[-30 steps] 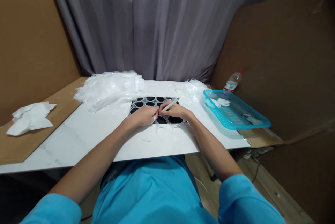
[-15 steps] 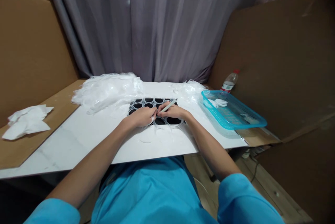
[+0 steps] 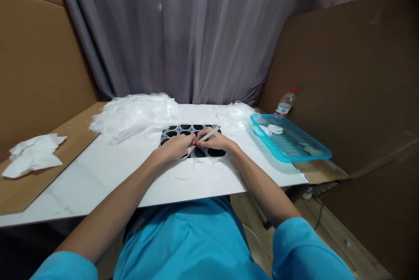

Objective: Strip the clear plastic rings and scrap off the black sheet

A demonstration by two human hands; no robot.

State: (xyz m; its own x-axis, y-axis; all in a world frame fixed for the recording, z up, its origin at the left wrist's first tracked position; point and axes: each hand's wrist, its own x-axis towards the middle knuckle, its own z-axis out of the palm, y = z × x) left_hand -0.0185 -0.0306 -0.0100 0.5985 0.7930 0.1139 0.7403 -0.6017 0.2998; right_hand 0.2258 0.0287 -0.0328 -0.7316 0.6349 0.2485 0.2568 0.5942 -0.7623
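A black sheet with rows of pale-edged round shapes point(image 3: 200, 152) lies on the white table, partly covered by both hands. My right hand point(image 3: 212, 139) grips a slim pale pen-like tool point(image 3: 210, 134), its upper end pointing up to the right and its tip hidden by the fingers. Against its fingertips, my left hand point(image 3: 179, 145) rests on the sheet with closed fingers. What those left fingers hold, if anything, is too small to make out. Thin clear scraps point(image 3: 204, 165) lie along the sheet's near edge.
A heap of clear, filmy pieces point(image 3: 135, 116) stands at the back left, a smaller one point(image 3: 238, 113) at the back right. On the right are a blue basket point(image 3: 291, 159) with white pieces point(image 3: 275, 129) and a bottle point(image 3: 285, 103). Crumpled tissue point(image 3: 34, 155) lies left. Cardboard panels flank the table.
The view has shifted very slightly. Both hands stay together at the same spot on the sheet, and the pen-like tool keeps nearly the same tilt.
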